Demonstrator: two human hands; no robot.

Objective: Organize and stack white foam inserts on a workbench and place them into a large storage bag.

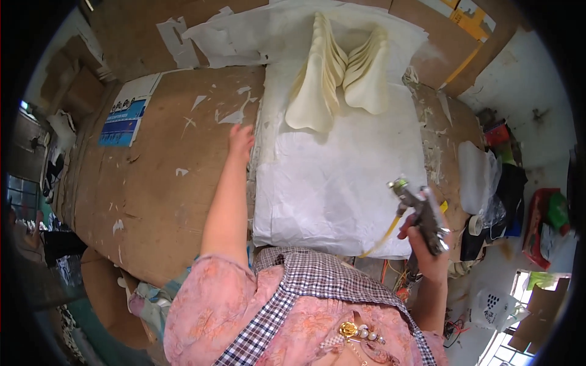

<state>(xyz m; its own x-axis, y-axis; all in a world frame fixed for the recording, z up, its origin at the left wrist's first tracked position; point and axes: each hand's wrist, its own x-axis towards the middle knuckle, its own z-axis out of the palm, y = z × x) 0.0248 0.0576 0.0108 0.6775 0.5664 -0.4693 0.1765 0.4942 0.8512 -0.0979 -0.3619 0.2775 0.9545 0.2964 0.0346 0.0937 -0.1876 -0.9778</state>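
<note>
My right hand (421, 243) grips a metal spray gun (422, 215), raised above the right front part of the white sheet. A thin yellow hose (386, 236) runs down and left from near the gun. My left hand (240, 141) is stretched forward over the brown cardboard, just beside the sheet's left edge. Its fingers look loosely apart, with nothing in them. Cream-coloured curved pieces, shaped like shoe insoles, lie overlapped in two rows at the far end: a longer left row (315, 91) and a shorter right row (366, 79). Neither hand touches them.
White sheeting (342, 165) covers the middle of the work surface. Brown cardboard (165, 183) with torn paper scraps lies left, bearing a blue printed panel (124, 119). At the right edge are a tape roll (475, 225), clear plastic (478, 177) and a red tray (537, 229).
</note>
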